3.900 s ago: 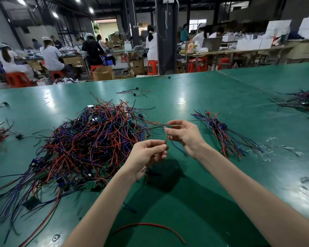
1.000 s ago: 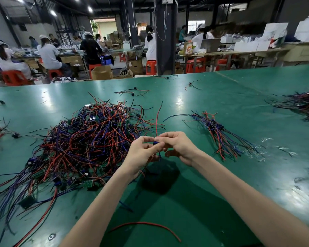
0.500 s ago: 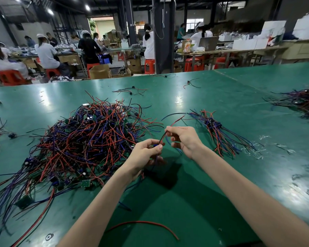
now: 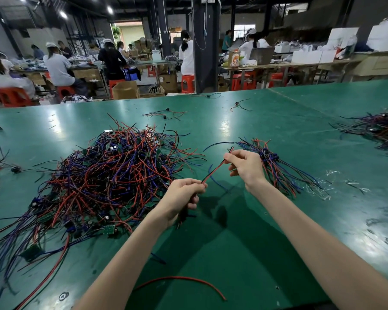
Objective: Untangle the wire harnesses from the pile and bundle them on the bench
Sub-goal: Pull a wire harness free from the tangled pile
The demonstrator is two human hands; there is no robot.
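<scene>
So that its red-and-black leads run straight, one harness [image 4: 214, 170] is held taut above the desk [image 4: 244, 253]: left hand [image 4: 184, 195] pinches the near end, right hand [image 4: 246, 167] the far end. Pile [image 4: 112, 175] lies left of the left hand; bundle [image 4: 280, 168] just behind the right hand, likely its destination.

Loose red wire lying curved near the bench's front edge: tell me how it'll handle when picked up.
The loose red wire is thin and lies in a slack arc, so it will probably droop floppily. It looks light; a pinch should lift it.
</scene>
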